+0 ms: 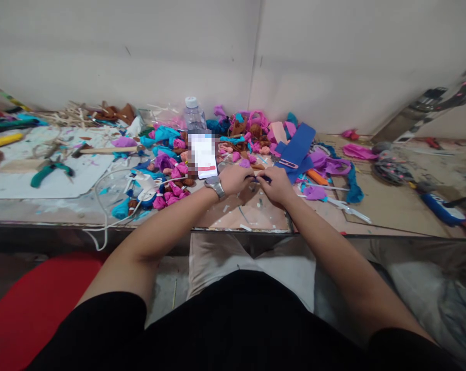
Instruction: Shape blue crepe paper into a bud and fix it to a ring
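My left hand [235, 179], with a metal watch on the wrist, and my right hand [276, 185] meet over the near part of the workbench. The fingertips of both are closed on a small dark blue piece [260, 178], mostly hidden by the fingers. Just left of my left hand stands a phone [204, 154] with a lit screen. Beyond my right hand lie blue sheets [301, 141] with a pink-handled tool [289, 163] on them. An orange cutter [316, 177] and white-handled scissors [350, 210] rest to the right.
Crumpled pink, blue and brown bundles [173, 180] crowd the bench around a clear bottle [194, 117]. A white cable [106, 219] hangs over the front edge. Leftward are a hammer [109, 150] and green-handled pliers [43, 175]. A red stool [43, 309] stands below.
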`<state>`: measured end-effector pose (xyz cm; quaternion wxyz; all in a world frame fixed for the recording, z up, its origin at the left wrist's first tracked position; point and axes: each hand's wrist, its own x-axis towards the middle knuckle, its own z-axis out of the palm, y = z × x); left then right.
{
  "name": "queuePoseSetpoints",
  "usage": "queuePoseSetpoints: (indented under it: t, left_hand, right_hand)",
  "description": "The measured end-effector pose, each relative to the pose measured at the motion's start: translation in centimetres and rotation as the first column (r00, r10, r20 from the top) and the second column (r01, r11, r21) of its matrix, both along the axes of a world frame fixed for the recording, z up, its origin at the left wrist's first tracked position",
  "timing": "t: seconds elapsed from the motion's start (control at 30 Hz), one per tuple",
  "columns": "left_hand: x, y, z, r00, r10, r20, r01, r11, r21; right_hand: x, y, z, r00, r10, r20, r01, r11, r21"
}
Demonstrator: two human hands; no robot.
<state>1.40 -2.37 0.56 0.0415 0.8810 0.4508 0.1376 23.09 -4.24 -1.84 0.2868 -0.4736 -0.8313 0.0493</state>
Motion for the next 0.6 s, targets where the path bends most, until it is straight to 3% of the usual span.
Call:
queuePoseSetpoints:
  t: [0.2, 0.6]
  left_hand:
    - [0.19, -0.24, 0.17, 1.000, 0.002, 0.000, -0.002, 0.999, -0.033]
    - [0.20, -0.18, 0.07, 0.983, -0.041, 0.179, 0.069, 0.986, -0.151]
  right_hand:
    - [-0.03, 0.04, -0.04, 1.000, 0.024, -0.018, -0.023, 1.000, 0.014]
    - [-0.02, 0.12, 0.02, 0.999, 0.026, -0.021, -0.025, 0.999, 0.024]
